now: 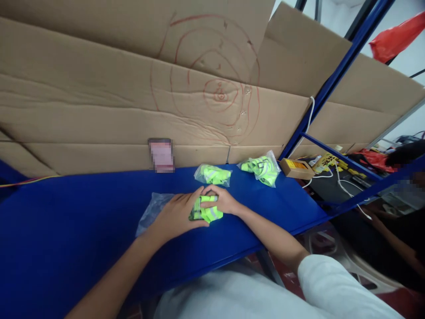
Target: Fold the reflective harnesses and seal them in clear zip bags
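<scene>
A folded neon-yellow reflective vest point(206, 212) lies on the blue table point(83, 230). My left hand point(175, 215) presses down on its left side, fingers closed over it. My right hand point(223, 200) grips its top right edge with curled fingers. An empty clear plastic bag point(152, 212) lies flat under and to the left of my left hand. Two clear bags, each holding a folded neon vest, rest further back: one bagged vest point(213, 174) in the middle and another bagged vest point(262, 168) to its right.
Cardboard sheets point(116, 102) with red scribbled circles wall off the back of the table. A small brown box point(296, 168) sits at the table's right end by a blue frame post point(332, 77). Another person's arm point(395, 241) and cables show at the right.
</scene>
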{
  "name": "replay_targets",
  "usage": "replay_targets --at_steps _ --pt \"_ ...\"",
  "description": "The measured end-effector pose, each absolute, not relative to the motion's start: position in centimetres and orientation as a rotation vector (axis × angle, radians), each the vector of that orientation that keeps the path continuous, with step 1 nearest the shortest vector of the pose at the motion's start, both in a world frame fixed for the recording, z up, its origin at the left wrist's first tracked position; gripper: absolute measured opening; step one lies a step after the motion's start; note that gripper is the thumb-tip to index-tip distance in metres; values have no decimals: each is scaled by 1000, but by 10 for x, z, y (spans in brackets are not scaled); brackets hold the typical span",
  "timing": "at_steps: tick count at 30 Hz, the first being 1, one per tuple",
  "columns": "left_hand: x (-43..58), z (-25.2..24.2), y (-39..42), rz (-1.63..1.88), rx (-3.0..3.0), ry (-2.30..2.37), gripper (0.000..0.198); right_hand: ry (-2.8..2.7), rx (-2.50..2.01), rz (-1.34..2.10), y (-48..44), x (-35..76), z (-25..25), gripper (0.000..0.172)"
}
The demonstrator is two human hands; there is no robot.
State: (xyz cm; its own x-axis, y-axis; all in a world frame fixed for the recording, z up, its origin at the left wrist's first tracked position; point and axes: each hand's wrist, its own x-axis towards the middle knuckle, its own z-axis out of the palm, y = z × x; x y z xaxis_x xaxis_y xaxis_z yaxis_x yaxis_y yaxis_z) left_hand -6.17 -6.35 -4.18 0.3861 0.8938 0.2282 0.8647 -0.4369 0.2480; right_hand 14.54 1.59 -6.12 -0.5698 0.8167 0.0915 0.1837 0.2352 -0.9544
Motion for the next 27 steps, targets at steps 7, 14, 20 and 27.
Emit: replay_targets --at_steps 7,14,20,27 --pt "-65 -55 -56 370 2409 1637 107 -1985 -971 1268 19 148 -64 57" --pt "-62 -58 -55 404 2414 1664 98 -2204 -851 1291 10 162 -40 57" --pt "-63 -57 -54 386 2385 1565 122 -2317 -749 1276 22 169 -44 54" --pt "-67 -62 -50 461 2527 1477 117 -2380 -815 1209 20 165 -43 44"
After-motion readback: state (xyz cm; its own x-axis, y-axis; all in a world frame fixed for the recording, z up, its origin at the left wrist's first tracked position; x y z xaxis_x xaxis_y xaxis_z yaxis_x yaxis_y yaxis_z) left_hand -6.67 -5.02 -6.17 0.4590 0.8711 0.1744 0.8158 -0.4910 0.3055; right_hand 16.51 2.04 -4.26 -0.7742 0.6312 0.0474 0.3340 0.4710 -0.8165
